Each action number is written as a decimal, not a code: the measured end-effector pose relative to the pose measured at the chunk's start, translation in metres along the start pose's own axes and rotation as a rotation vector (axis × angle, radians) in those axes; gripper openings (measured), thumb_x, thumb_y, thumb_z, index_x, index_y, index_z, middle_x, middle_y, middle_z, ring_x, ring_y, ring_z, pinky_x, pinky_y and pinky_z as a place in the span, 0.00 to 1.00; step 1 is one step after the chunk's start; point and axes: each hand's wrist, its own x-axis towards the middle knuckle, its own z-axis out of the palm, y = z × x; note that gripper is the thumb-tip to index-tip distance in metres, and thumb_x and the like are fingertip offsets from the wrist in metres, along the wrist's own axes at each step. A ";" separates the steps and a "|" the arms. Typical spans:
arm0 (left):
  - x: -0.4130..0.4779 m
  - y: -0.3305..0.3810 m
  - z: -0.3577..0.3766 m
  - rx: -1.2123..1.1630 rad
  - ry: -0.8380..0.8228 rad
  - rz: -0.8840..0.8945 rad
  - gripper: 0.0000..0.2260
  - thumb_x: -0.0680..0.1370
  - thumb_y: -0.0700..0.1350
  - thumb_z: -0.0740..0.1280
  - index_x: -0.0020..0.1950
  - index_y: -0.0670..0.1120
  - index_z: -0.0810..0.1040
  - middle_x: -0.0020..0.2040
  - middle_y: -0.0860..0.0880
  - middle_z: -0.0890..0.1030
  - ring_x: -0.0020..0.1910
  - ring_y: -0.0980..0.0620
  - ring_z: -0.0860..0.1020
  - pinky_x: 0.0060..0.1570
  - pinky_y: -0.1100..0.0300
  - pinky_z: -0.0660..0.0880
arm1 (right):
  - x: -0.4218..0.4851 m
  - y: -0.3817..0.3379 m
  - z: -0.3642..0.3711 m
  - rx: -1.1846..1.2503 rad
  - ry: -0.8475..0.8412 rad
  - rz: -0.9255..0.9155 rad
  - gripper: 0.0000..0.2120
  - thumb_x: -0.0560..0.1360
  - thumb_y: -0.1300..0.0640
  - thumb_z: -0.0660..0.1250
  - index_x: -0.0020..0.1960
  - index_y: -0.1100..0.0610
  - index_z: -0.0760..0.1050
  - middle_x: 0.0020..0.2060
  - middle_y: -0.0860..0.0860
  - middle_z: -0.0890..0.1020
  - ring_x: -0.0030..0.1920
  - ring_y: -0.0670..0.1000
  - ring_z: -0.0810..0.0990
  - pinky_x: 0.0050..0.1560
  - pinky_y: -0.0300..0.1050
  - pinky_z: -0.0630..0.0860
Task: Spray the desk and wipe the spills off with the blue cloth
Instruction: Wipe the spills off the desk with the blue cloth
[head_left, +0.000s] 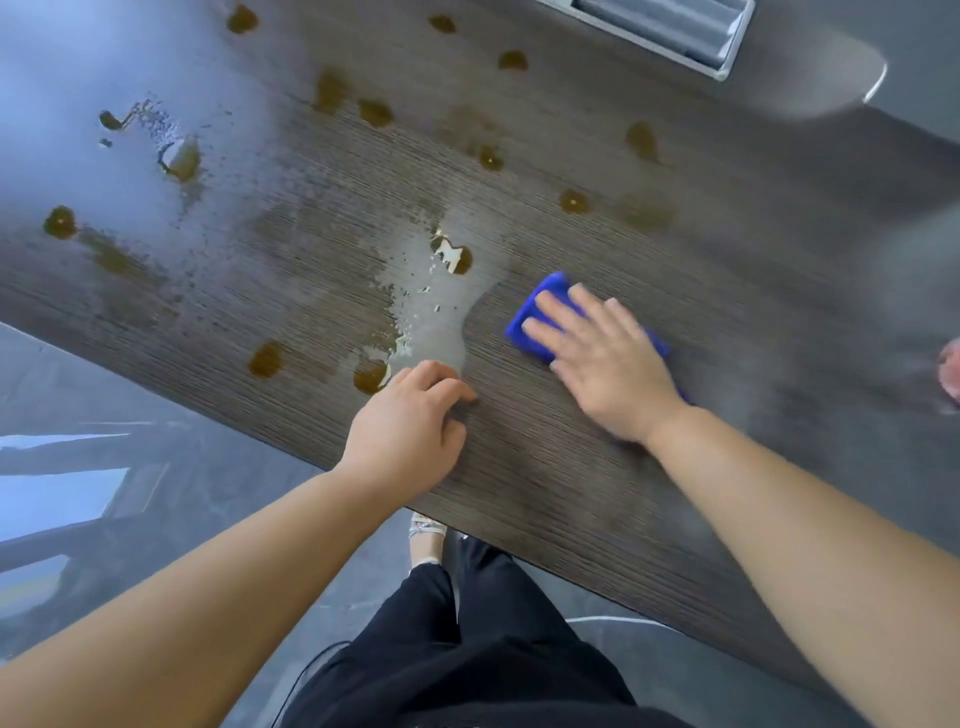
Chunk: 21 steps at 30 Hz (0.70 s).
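Head view: the right hand (605, 358) lies flat on the blue cloth (540, 317), fingers (550, 304) spread and straight, palm down. That flat, wide hold puts weight over the whole folded pad, which suits wiping better than a pinch would. The cloth sits on the desk (571, 493) near its front edge, and only its far end shows past the fingertips. The wood around it looks dry and free of spots, so this strip is likely already wiped.

The left hand (410, 426) rests on the desk close to the front edge, fingers curled loosely under and holding nothing I can see. It probably serves as a prop while the person leans in.

Just beyond the left hand and to the cloth's left lies a wet patch (431, 317) with a curved edge facing the cloth, most likely spray. A brown spill (457, 257) sits at its far end and another (370, 375) touches its near end. More brown spills (574, 201) dot the desk toward the far edge and the left end, well over 10 in all, so most of the wiping is not yet done.

No spray bottle is in sight. A grey tray (670, 31) sits at the far edge. A pink thing (950, 369) at the right is too blurred to tell.
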 end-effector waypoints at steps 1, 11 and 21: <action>0.000 0.001 0.000 0.019 -0.009 0.006 0.18 0.75 0.43 0.58 0.63 0.49 0.77 0.63 0.49 0.75 0.61 0.46 0.72 0.58 0.56 0.71 | 0.007 0.010 -0.002 0.005 -0.005 0.122 0.22 0.77 0.50 0.52 0.71 0.49 0.65 0.72 0.51 0.67 0.71 0.59 0.65 0.66 0.61 0.64; 0.003 0.008 0.006 0.068 0.042 -0.020 0.22 0.67 0.47 0.54 0.52 0.47 0.83 0.51 0.49 0.82 0.46 0.44 0.80 0.47 0.54 0.78 | 0.025 -0.025 0.003 0.053 -0.005 0.001 0.22 0.77 0.50 0.53 0.69 0.49 0.69 0.70 0.50 0.69 0.69 0.58 0.68 0.65 0.59 0.65; 0.022 0.019 0.000 -0.131 0.120 -0.208 0.14 0.76 0.43 0.60 0.56 0.54 0.81 0.56 0.54 0.77 0.56 0.52 0.75 0.52 0.60 0.73 | 0.047 -0.027 0.007 0.027 -0.013 0.058 0.23 0.77 0.50 0.52 0.71 0.50 0.67 0.72 0.51 0.67 0.70 0.60 0.65 0.66 0.62 0.63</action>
